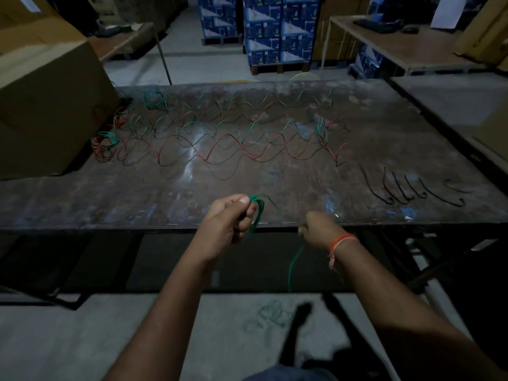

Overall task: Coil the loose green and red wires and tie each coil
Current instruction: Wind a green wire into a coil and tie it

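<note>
My left hand point(229, 215) grips a small coil of green wire point(257, 213) just above the near edge of the dark worktable point(110, 199). My right hand point(319, 229) pinches the same wire's loose tail point(294, 266), which hangs down to a tangle of green wire on the floor point(268, 316). Long wavy green and red wires point(220, 144) lie spread across the middle of the table. A tied green coil point(154, 100) sits at the far left, and a green and red coil point(104, 141) lies nearer on the left.
A big cardboard box point(46, 105) stands on the table's left end. Several short black wire pieces point(412, 188) lie at the right front. Behind are stacked blue boxes point(275, 31), two side tables and a grey floor.
</note>
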A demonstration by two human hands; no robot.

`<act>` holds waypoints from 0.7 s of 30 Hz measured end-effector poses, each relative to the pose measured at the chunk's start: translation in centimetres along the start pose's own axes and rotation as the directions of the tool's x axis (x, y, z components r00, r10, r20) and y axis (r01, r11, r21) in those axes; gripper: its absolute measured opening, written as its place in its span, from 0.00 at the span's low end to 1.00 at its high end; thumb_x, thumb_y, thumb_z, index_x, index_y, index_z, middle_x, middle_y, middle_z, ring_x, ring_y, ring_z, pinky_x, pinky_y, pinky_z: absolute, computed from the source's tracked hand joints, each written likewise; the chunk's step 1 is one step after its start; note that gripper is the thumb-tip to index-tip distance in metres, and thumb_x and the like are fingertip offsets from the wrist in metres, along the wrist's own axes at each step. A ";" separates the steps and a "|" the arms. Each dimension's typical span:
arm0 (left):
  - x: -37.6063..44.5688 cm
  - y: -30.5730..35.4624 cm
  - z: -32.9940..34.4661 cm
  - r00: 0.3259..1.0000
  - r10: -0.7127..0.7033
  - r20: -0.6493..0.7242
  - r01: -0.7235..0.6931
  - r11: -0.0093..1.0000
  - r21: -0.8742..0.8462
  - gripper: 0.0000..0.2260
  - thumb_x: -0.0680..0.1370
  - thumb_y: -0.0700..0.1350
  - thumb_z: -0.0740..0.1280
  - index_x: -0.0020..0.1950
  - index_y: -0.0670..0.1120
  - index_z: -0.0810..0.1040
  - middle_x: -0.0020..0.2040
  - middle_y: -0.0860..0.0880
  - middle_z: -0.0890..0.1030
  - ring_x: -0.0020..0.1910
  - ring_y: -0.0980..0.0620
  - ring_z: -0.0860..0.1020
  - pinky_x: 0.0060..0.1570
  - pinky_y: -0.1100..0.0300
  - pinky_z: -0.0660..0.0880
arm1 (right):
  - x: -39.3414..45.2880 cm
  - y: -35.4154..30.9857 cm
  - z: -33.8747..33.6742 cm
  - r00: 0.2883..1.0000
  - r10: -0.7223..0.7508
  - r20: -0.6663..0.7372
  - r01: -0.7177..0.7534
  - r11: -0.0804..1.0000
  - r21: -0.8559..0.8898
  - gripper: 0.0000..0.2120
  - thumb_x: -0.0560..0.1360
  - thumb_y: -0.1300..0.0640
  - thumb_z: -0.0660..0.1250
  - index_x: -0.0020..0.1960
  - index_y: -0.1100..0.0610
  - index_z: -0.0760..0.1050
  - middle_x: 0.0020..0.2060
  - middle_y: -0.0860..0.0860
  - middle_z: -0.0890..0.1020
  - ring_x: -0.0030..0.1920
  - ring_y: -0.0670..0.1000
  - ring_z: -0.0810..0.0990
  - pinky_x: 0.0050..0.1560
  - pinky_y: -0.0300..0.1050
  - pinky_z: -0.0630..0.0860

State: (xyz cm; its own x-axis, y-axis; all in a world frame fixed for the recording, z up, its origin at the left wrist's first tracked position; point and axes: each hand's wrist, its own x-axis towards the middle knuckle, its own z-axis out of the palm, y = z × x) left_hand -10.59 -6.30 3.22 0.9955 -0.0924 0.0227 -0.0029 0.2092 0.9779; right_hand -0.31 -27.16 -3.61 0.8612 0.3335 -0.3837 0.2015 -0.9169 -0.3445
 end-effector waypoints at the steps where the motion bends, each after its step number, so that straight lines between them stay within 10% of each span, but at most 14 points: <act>1: 0.0 0.0 0.0 1.000 0.004 -0.010 -0.004 1.000 -0.020 0.11 0.79 0.49 0.59 0.38 0.46 0.69 0.27 0.52 0.61 0.24 0.57 0.54 0.24 0.65 0.50 | -0.2 -0.7 0.1 0.986 -0.022 -0.166 0.026 0.999 0.019 0.11 0.81 0.59 0.64 0.53 0.65 0.82 0.48 0.62 0.85 0.50 0.60 0.83 0.52 0.48 0.77; 5: 0.1 0.2 -0.6 1.000 0.012 -0.017 -0.013 0.999 -0.041 0.11 0.78 0.48 0.59 0.38 0.46 0.68 0.28 0.49 0.58 0.25 0.55 0.53 0.24 0.65 0.50 | -2.0 -1.7 1.7 0.905 -0.189 0.381 0.135 0.977 0.165 0.09 0.80 0.66 0.64 0.50 0.69 0.82 0.37 0.59 0.85 0.32 0.45 0.81 0.38 0.37 0.76; 9: -0.2 0.0 -1.0 1.000 0.006 -0.014 -0.006 1.000 0.020 0.11 0.79 0.49 0.59 0.38 0.46 0.68 0.29 0.49 0.58 0.27 0.54 0.52 0.24 0.65 0.51 | -0.2 0.1 0.7 0.993 -0.015 -0.113 0.020 0.999 0.047 0.10 0.80 0.58 0.66 0.47 0.62 0.83 0.41 0.59 0.85 0.43 0.54 0.83 0.41 0.40 0.72; 12: -0.2 0.0 -1.1 1.000 0.008 -0.022 -0.009 0.999 -0.032 0.11 0.78 0.48 0.59 0.38 0.46 0.68 0.28 0.50 0.57 0.27 0.52 0.51 0.24 0.65 0.51 | -0.8 -0.9 1.3 0.990 -0.139 -0.024 0.140 0.972 0.188 0.08 0.80 0.56 0.68 0.48 0.55 0.86 0.38 0.48 0.84 0.38 0.43 0.79 0.38 0.33 0.72; 15: -0.1 0.2 -1.5 1.000 -0.003 -0.016 0.001 0.997 -0.072 0.10 0.78 0.48 0.59 0.38 0.46 0.68 0.28 0.51 0.58 0.28 0.51 0.50 0.25 0.64 0.49 | -1.6 -1.0 2.4 0.972 -0.235 -0.021 0.221 0.876 0.428 0.07 0.78 0.52 0.70 0.45 0.52 0.85 0.42 0.56 0.86 0.45 0.50 0.81 0.50 0.48 0.77; 21: 0.0 0.5 -3.3 0.996 -0.083 -0.036 0.049 0.830 -0.556 0.10 0.80 0.48 0.56 0.40 0.47 0.69 0.26 0.57 0.55 0.24 0.58 0.48 0.21 0.65 0.47 | -3.3 0.4 3.4 0.939 -0.324 -0.116 0.317 0.682 0.659 0.06 0.80 0.57 0.68 0.47 0.57 0.82 0.37 0.53 0.85 0.42 0.47 0.81 0.49 0.45 0.75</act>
State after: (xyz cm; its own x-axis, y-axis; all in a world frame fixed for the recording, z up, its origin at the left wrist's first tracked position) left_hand -10.26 -2.95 2.99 0.9951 -0.0741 -0.0658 0.0990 0.7101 0.6971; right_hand -4.66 -27.85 -5.36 0.7974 0.5847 -0.1495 0.1023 -0.3750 -0.9214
